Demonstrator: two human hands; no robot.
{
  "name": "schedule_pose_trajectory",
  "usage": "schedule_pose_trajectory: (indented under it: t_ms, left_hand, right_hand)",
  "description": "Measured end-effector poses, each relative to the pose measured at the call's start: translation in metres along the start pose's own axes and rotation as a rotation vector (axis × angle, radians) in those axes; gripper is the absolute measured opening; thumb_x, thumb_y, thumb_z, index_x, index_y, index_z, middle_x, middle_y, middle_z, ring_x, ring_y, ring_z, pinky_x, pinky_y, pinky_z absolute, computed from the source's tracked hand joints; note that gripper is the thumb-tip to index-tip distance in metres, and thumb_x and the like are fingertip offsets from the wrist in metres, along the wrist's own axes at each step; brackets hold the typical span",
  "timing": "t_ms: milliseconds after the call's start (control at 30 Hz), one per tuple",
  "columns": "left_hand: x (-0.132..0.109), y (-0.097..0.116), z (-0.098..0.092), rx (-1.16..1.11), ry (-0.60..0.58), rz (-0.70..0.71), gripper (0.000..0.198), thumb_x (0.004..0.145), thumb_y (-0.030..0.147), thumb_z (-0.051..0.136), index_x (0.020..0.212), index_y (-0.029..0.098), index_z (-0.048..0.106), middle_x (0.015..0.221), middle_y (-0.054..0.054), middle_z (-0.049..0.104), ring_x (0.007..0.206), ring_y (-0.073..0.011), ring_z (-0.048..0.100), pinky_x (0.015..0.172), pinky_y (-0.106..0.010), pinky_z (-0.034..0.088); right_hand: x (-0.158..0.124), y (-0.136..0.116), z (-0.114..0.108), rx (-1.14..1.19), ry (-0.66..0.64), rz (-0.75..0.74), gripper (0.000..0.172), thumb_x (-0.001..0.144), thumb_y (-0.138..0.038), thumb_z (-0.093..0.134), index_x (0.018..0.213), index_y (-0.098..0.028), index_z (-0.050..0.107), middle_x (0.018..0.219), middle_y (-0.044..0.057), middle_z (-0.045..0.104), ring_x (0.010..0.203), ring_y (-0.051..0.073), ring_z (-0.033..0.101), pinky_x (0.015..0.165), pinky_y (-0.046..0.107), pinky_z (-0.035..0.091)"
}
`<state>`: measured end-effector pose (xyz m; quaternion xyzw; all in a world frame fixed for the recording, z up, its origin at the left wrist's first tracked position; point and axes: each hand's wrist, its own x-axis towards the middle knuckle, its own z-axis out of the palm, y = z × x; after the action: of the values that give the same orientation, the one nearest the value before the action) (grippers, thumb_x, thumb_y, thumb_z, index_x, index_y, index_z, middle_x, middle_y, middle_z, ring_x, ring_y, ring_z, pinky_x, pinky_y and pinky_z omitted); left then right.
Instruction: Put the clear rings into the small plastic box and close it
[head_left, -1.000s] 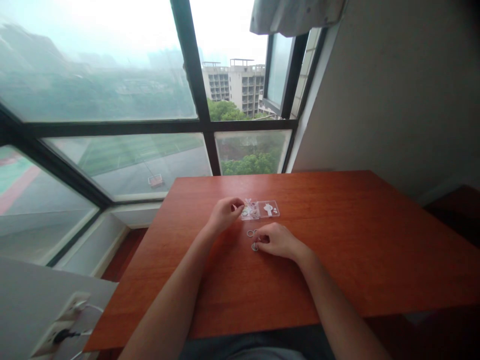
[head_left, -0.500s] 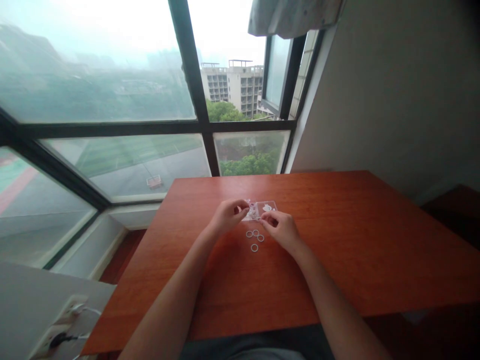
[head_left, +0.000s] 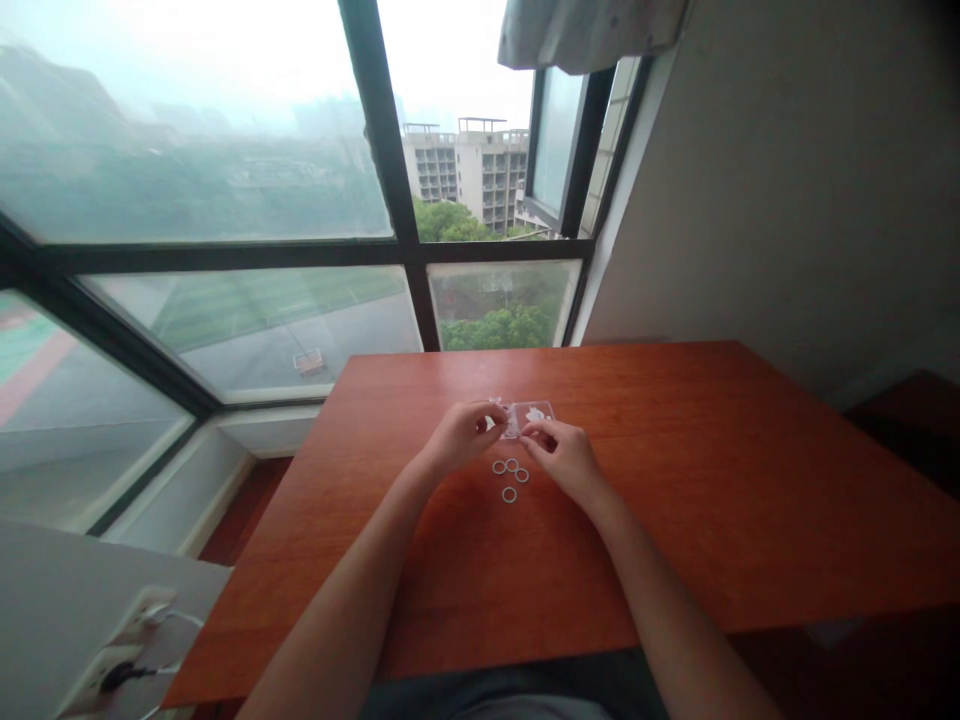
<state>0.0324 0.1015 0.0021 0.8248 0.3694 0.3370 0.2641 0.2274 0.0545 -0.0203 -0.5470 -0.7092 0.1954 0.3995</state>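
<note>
Black, a plug (head_left: 120, 676) sits in the wall socket (head_left: 88, 690) at our far left. Our left hand (head_left: 463, 436) curls, thumb and fingertips close together; we cannot tell whether they hold anything. Four pale rings (head_left: 517, 470) lie on the reddish-brown table (head_left: 697, 470), nearer us than the clear case (head_left: 517, 412) between our hands. Our right hand (head_left: 562, 455) is nearly pinched closed by its near edge, any hold too small to tell.

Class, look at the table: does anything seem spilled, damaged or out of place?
Nothing plainly stands out. At most, one ring sits apart, nearer the camera than the three clustered rings. The white pieces in the box are too small to check.
</note>
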Motion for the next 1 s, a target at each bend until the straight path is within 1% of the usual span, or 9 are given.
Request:
schedule_pose_trajectory:
  t_ms: [133,200,400,500,667,833,1000]
  left_hand:
    - [0.0,-0.011,-0.011,0.16,0.219,-0.071,0.008,0.079,0.018,0.059,0.08,0.015,0.066,0.073,-0.002,0.062,0.058,-0.0087,0.049,0.057,-0.02,0.04]
    - [-0.001,-0.017,-0.014,0.208,0.256,-0.09,0.008,0.079,0.018,0.059,0.08,0.016,0.066,0.074,-0.002,0.061,0.058,-0.009,0.049,0.057,-0.021,0.04]
    - [-0.003,-0.022,-0.009,0.223,0.174,-0.093,0.009,0.079,0.019,0.059,0.084,0.017,0.067,0.079,-0.002,0.06,0.06,-0.0091,0.05,0.059,-0.021,0.04]
    - [-0.003,-0.022,-0.008,0.233,0.18,-0.105,0.011,0.08,0.019,0.058,0.086,0.017,0.068,0.081,-0.002,0.06,0.06,-0.0088,0.05,0.059,-0.02,0.04]
    - [-0.004,-0.023,-0.009,0.219,0.183,-0.106,0.011,0.079,0.018,0.058,0.085,0.017,0.067,0.082,-0.002,0.061,0.06,-0.0087,0.051,0.058,-0.02,0.04]
    - [-0.003,-0.023,-0.009,0.207,0.163,-0.108,0.011,0.079,0.018,0.058,0.084,0.016,0.067,0.082,-0.003,0.063,0.061,-0.0094,0.052,0.059,-0.021,0.041]
    - [-0.003,-0.022,-0.009,0.2,0.173,-0.11,0.01,0.078,0.017,0.058,0.084,0.016,0.067,0.082,-0.003,0.064,0.061,-0.0097,0.052,0.059,-0.021,0.041]
  right_hand:
    - [0.0,0.0,-0.001,-0.032,-0.018,0.013,0.014,0.08,-0.031,0.06,0.081,-0.02,0.07,0.059,-0.001,0.058,0.053,0.012,0.05,0.053,0.022,0.036]
    - [0.0,0.0,-0.001,-0.041,-0.026,0.015,0.014,0.08,-0.03,0.06,0.08,-0.02,0.07,0.059,-0.001,0.059,0.053,0.012,0.05,0.054,0.022,0.036]
    - [0.0,0.0,-0.001,-0.032,-0.064,0.016,0.012,0.08,-0.027,0.06,0.08,-0.02,0.07,0.061,-0.001,0.061,0.054,0.011,0.051,0.054,0.022,0.037]
    - [-0.001,0.001,-0.001,-0.046,-0.094,0.025,0.011,0.079,-0.025,0.06,0.08,-0.02,0.07,0.062,-0.001,0.062,0.055,0.011,0.052,0.055,0.022,0.037]
    - [-0.003,0.0,0.0,-0.1,-0.2,0.025,0.01,0.079,-0.022,0.061,0.081,-0.021,0.07,0.067,-0.001,0.065,0.06,0.012,0.055,0.059,0.022,0.038]
    - [-0.006,-0.002,0.003,-0.152,-0.255,0.02,0.011,0.08,-0.025,0.061,0.087,-0.022,0.069,0.074,0.0,0.068,0.065,0.012,0.057,0.063,0.022,0.038]
    - [-0.007,-0.006,0.003,-0.214,-0.311,0.014,0.012,0.081,-0.027,0.062,0.09,-0.026,0.07,0.077,0.0,0.068,0.066,0.013,0.058,0.061,0.022,0.036]
